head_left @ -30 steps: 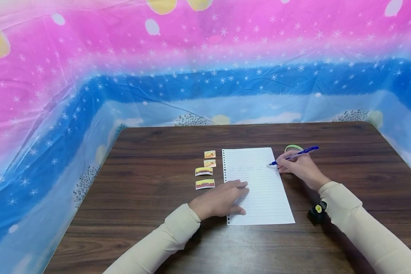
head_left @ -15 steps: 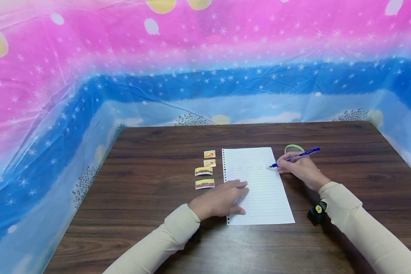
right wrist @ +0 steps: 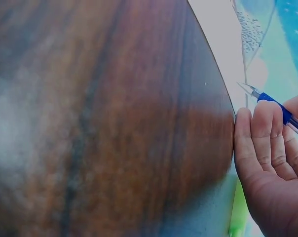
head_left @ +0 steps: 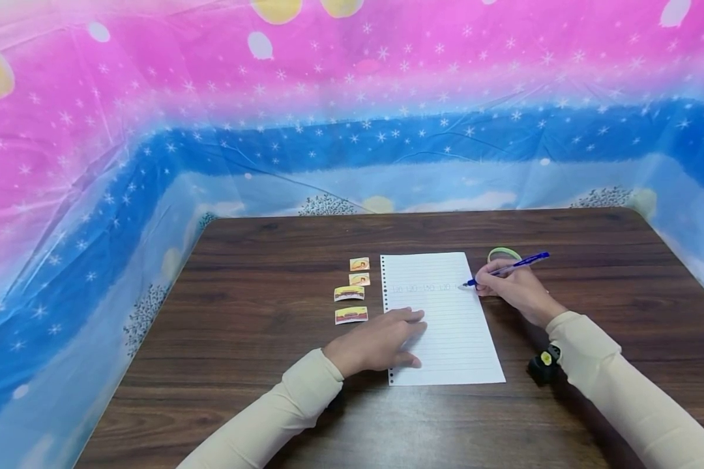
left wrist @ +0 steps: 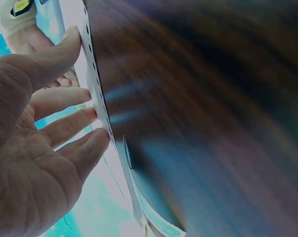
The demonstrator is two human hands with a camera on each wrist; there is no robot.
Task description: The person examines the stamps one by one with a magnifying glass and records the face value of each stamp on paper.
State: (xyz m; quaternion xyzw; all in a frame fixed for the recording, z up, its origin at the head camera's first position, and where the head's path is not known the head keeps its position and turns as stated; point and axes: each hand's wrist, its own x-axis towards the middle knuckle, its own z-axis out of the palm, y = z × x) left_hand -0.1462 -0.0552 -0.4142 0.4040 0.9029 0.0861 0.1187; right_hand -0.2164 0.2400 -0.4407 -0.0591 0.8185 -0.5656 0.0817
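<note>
A sheet of lined paper with punched holes down its left edge lies on the table. Faint handwritten figures run in a row across its upper part. My right hand pinches a blue pen, its tip at the right end of that row. In the right wrist view the pen sits between thumb and fingers. My left hand rests on the paper's left side with fingers spread. Seen from the left wrist, the fingertips of my left hand touch the sheet near the holes.
Several small picture cards, among them a yellow and red card, lie in a column left of the paper. A green ring-shaped object, perhaps a tape roll, is behind my right hand. The brown wooden table meets a patterned cloth backdrop.
The pen tip has shifted very slightly at the row's right end, and a small new mark shows there. My left hand and the cards stay put.
</note>
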